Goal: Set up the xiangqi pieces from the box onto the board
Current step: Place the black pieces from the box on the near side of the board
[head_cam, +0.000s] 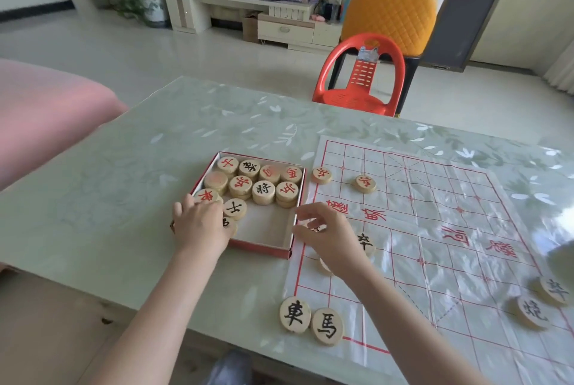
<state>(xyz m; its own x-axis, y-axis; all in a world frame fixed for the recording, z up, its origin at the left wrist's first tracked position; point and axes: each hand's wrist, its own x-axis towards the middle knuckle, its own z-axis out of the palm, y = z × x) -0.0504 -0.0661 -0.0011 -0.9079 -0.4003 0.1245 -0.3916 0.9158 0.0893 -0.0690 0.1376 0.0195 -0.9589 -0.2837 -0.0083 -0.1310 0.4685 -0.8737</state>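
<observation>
Box [264, 250] mid-frame w/ stacked pieces [263, 191]; board [435, 213] to its right. L hand [198, 226] lies over the box's lower-left pieces, grip can't tell. R hand [326, 238] pinches a black piece [314, 228] at the board's left edge. Prob. wooden discs: light, stiff, smooth; take by rim.

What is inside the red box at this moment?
The box holds round wooden pieces with red or black characters, some stacked, and its bare white floor shows at the near right. The left hand covers the near-left corner, so pieces there are partly hidden.
</observation>
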